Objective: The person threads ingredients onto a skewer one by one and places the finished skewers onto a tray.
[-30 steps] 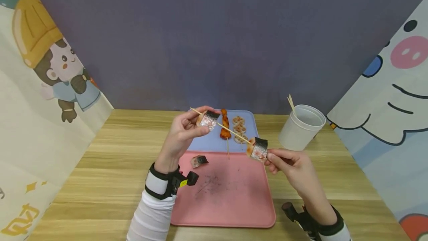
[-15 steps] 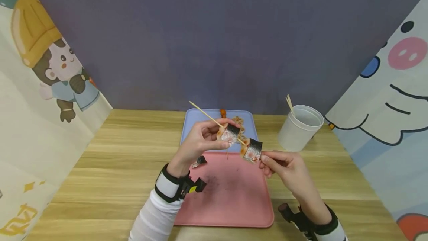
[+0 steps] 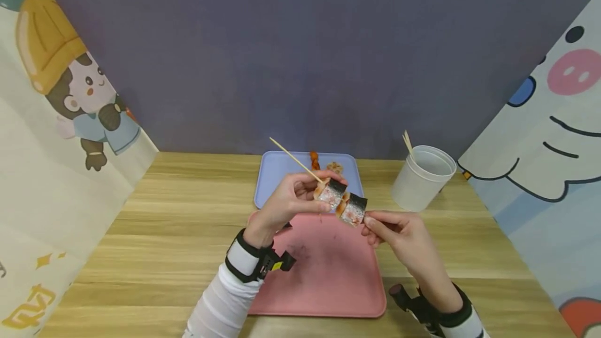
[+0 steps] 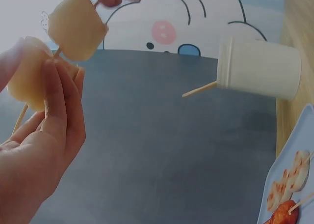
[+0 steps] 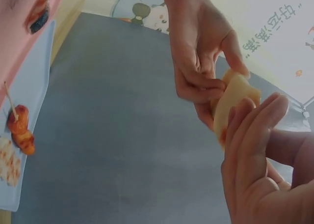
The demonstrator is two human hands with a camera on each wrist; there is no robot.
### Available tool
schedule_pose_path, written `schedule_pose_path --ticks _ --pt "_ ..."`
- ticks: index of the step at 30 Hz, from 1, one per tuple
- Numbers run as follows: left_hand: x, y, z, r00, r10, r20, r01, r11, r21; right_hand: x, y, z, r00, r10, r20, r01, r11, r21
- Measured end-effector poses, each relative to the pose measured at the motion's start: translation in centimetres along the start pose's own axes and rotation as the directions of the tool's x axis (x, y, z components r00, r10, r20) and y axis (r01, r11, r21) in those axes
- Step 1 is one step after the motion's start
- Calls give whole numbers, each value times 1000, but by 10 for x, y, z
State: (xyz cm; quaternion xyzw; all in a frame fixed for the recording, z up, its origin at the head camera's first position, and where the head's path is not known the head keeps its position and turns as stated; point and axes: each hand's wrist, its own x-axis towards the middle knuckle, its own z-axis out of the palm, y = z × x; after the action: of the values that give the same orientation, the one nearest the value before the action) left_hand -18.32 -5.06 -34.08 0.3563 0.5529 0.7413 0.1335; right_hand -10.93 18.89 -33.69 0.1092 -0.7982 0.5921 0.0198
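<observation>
Two fish chunks with black-and-silver skin are threaded on a thin wooden skewer [image 3: 293, 158], held above the trays. My left hand [image 3: 286, 202] pinches the upper fish chunk [image 3: 331, 193] between thumb and fingers. Right beside it sits the lower fish chunk [image 3: 352, 209]. My right hand [image 3: 401, 231] pinches the skewer's end just past this lower piece. From the left wrist, both chunks show pale yellow undersides, the lower chunk [image 4: 78, 27] a little apart from the one in my left fingers. Another fish chunk [image 5: 38, 15] lies on the pink tray, mostly hidden behind my left wrist in the head view.
The pink tray [image 3: 328, 275] lies in front of a blue tray [image 3: 269, 171]. On the blue tray are an orange-red skewer [image 5: 20, 130] and a skewer of pale browned slices [image 4: 289, 180]. A white cup [image 3: 418, 184] with several sticks stands at right, near the grey back panel.
My left hand has moved right and down, sliding its fish chunk along the skewer until it sits beside the other. More bare skewer sticks out at upper left. My right hand has barely shifted.
</observation>
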Motion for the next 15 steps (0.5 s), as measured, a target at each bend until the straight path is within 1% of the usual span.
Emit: schedule_pose_path --ticks 2,4,7,11,15 --pt "0 -1 1 1000 -26 -5 26 1000 8 1 1 1 1000 8 16 -8 1000 6" --pt "0 0 1 999 -26 -23 26 1000 14 3 2 2 1000 1 19 -1 1000 14" --pt "-1 0 0 999 -18 -30 19 999 27 4 3 3 999 -20 28 19 999 32" --pt "0 0 -1 1000 -3 -19 3 1000 8 5 4 3 999 -44 12 44 998 38" --pt "1 1 -2 1000 11 -17 -11 1000 -11 5 5 3 999 -48 15 47 998 42"
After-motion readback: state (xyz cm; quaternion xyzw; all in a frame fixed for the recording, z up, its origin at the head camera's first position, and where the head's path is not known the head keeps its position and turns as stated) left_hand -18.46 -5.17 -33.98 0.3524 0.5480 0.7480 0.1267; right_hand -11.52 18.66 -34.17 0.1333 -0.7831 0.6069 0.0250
